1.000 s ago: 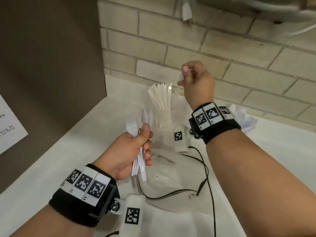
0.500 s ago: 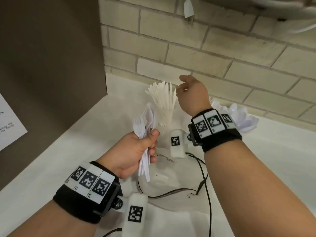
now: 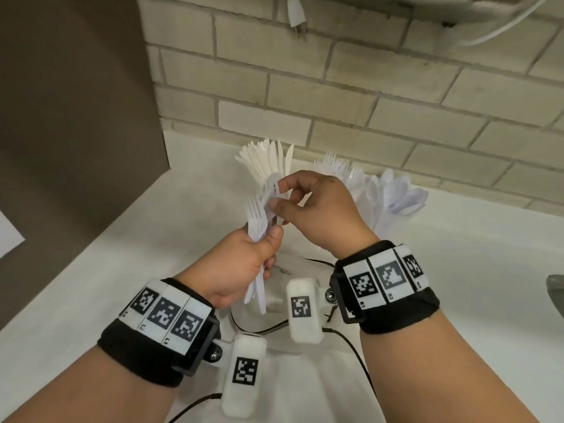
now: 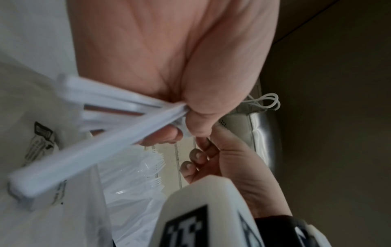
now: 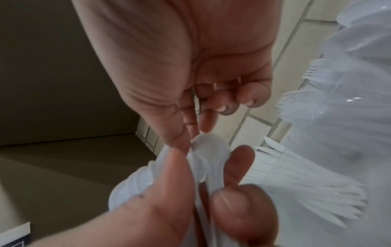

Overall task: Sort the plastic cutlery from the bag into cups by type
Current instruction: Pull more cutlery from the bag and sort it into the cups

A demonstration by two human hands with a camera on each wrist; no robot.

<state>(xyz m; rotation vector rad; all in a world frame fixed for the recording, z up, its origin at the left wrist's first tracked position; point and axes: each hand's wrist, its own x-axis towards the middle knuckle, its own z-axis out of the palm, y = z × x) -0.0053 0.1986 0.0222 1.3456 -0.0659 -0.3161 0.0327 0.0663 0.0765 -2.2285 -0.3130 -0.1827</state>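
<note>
My left hand (image 3: 265, 249) grips a bundle of white plastic cutlery (image 3: 258, 221) by the handles, heads up; its handles (image 4: 101, 115) fan out below the palm. My right hand (image 3: 277, 195) has its thumb and forefinger pinched on a spoon bowl (image 5: 208, 147) at the top of that bundle. Behind the hands stand three cups: knives (image 3: 268, 160) on the left, forks (image 3: 341, 169) in the middle, spoons (image 3: 399, 193) on the right. The clear plastic bag (image 3: 276, 303) lies on the counter under my hands, mostly hidden by them.
A white counter (image 3: 122, 270) runs into a corner between a brown panel (image 3: 76, 117) and a brick wall (image 3: 366, 102). Black cables (image 3: 351, 346) trail across the bag. A grey rim (image 3: 556, 290) shows at the right edge. A plug (image 3: 297, 16) hangs above.
My right hand came back from the cups at the wall to the bundle and took hold of a spoon. The left hand stayed closed on the cutlery and rose slightly.
</note>
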